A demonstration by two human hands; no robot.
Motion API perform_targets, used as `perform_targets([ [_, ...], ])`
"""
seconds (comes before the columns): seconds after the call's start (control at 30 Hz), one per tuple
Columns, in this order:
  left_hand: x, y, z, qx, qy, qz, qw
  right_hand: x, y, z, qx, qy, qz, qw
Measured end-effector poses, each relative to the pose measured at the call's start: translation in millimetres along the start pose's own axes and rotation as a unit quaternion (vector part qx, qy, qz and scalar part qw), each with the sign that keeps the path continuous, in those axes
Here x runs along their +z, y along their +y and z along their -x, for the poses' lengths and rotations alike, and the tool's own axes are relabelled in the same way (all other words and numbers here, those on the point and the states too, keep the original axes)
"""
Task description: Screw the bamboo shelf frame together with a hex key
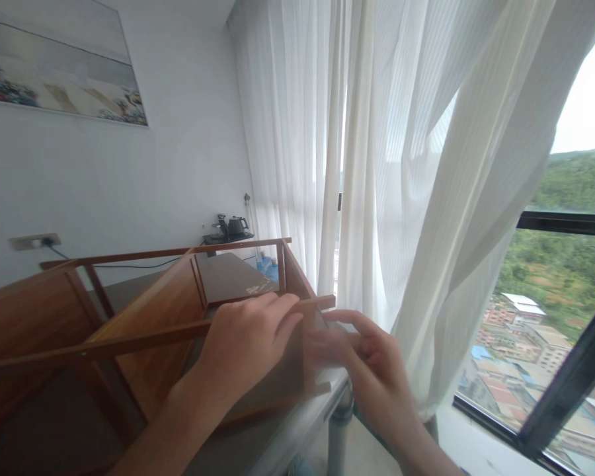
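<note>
A reddish-brown wooden shelf rack (153,304) lies on its side on a table, its boards standing between long rails. My left hand (258,330) is closed around the near upper rail (143,340), close to its right end. At that end, my right hand (367,357) is beside the end board (308,350). Its upper finger reaches toward the board's edge just under the rail tip, while the lower fingers or thumb are smeared by motion. Whether the right hand grips anything cannot be made out.
A pale table edge (297,430) and a grey table leg (340,430) show below the rack. A dark kettle (237,225) stands on a small stand behind. White curtains (367,165) hang at the right beside a dark-framed window (565,225). A wall socket (34,242) holds a plug.
</note>
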State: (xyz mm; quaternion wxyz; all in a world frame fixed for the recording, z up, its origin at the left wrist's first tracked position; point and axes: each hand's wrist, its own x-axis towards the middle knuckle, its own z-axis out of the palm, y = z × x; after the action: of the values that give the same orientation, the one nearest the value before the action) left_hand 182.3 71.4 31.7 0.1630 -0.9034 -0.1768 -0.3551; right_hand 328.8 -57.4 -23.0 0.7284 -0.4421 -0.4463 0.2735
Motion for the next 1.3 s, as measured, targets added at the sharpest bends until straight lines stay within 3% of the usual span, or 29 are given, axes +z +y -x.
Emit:
perform_targets([
  [0.13, 4.6, -1, 3, 0.004, 0.019, 0.01, 1.0, 10, 8, 0, -0.014, 0.029, -0.031, 0.999],
  [0.23, 7.4, -3, 4, 0.011, 0.029, 0.005, 1.0, 4, 14, -2, -0.081, 0.036, 0.073, 0.993],
  [0.37, 8.0, -5, 5, 0.024, 0.044, 0.007, 0.999, -19, 11, -4, -0.209, -0.011, 0.288, 0.934],
  [0.5, 7.8, -5, 5, 0.026, 0.055, 0.011, 0.998, -37, -2, -10, -0.286, -0.126, 0.38, 0.871],
  [0.67, 8.5, -4, 5, 0.027, 0.06, 0.01, 0.998, -41, -13, -20, -0.349, -0.173, 0.409, 0.825],
  [0.83, 8.6, -4, 5, 0.022, 0.054, 0.009, 0.998, -33, -17, -18, -0.424, -0.105, 0.443, 0.783],
  [0.93, 8.5, -4, 6, 0.021, 0.048, 0.006, 0.999, -32, -17, -14, -0.432, -0.085, 0.468, 0.766],
  [1.3, 7.9, -5, 6, 0.025, 0.05, -0.008, 0.998, -31, -26, -19, -0.476, -0.129, 0.494, 0.716],
])
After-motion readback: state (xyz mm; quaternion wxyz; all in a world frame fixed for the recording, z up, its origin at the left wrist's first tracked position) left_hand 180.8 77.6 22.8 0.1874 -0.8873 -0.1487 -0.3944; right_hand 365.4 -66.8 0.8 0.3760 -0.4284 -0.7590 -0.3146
